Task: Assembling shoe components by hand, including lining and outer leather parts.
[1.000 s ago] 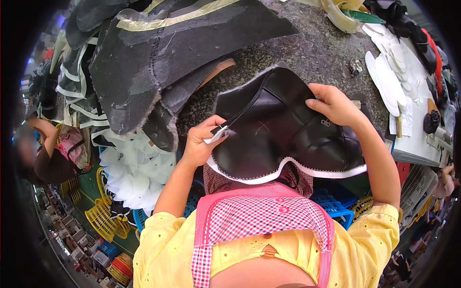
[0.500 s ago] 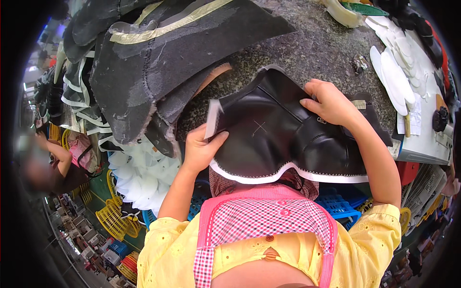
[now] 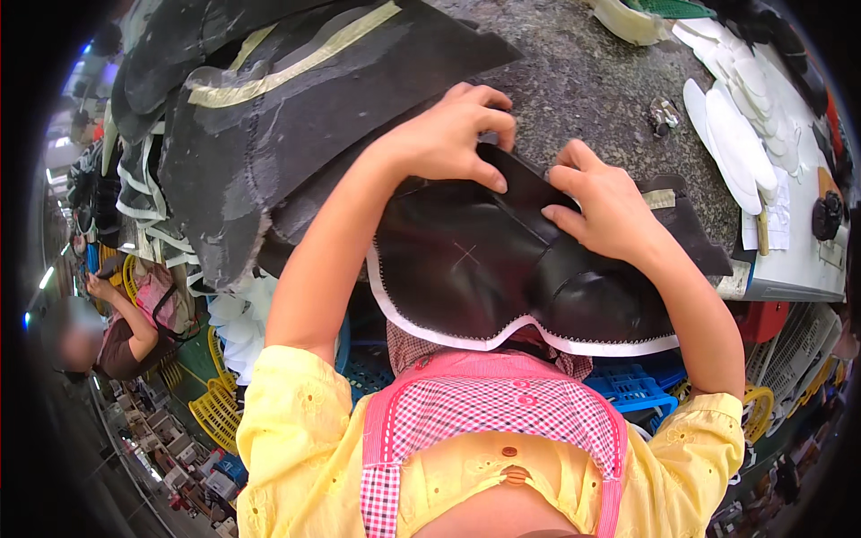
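A glossy black boot upper [image 3: 448, 287] lies over the near edge of the stone-topped table, with a white zigzag-stitched border along its lower and left edges. A small pale cross is marked on its left half. My left hand [image 3: 453, 134] reaches over its far edge, fingers bent and thumb pressed on the black material. To the right of it, my right hand [image 3: 610, 202] pinches the same far edge between thumb and curled fingers. Part of the upper is hidden under my right hand.
A stack of dark grey pieces [image 3: 332, 117] with pale tape strips covers the table's left. White insole-shaped pieces [image 3: 731, 134] lie at the right, near a small metal object [image 3: 664, 117]. Blue baskets [image 3: 628, 390] stand below the edge. Another person [image 3: 126, 332] is far left.
My left hand has left the upper's left edge and moved up and right to its far edge. The upper has shifted slightly toward me and left. My right hand stays near the same spot.
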A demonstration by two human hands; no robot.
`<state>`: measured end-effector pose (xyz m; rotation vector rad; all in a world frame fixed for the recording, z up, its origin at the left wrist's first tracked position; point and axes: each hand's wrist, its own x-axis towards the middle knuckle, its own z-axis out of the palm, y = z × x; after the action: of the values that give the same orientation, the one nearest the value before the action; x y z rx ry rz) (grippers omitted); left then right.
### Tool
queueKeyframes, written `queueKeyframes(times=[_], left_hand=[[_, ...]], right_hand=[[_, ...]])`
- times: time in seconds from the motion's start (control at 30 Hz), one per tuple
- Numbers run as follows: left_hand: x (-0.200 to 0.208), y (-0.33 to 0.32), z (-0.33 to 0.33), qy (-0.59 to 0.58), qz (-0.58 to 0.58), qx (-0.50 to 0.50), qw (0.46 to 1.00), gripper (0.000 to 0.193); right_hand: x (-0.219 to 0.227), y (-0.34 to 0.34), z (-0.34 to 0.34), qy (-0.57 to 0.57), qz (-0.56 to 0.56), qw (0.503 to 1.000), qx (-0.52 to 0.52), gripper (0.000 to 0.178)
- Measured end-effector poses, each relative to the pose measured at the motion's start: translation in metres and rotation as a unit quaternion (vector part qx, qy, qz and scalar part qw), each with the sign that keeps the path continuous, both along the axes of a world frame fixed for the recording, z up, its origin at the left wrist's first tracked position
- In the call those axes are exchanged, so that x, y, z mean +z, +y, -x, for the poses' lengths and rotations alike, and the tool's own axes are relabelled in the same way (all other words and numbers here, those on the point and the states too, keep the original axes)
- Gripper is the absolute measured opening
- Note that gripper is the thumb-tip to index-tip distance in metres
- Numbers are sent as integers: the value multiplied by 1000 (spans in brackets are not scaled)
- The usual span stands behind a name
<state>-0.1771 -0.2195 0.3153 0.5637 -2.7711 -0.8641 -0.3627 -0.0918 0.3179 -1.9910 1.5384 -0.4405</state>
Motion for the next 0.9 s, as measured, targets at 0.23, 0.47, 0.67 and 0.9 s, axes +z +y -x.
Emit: queueKeyframes(times=[0.23,0.47,0.67,0.9], left_hand=[[2,12,-25,22,-446,-8,895,21],[18,51,-43,107,-403,118,901,17],[18,74,-43,165,-343,194,904,15],[23,88,-41,143,-310,253,905,17]], right_hand=[[1,-12,8,-243,-133,956,100,24],[-1,3,7,-252,-111,960,47,23],[15,4,1,-202,-142,969,8,24],[25,12,1,-179,-145,973,5,20]])
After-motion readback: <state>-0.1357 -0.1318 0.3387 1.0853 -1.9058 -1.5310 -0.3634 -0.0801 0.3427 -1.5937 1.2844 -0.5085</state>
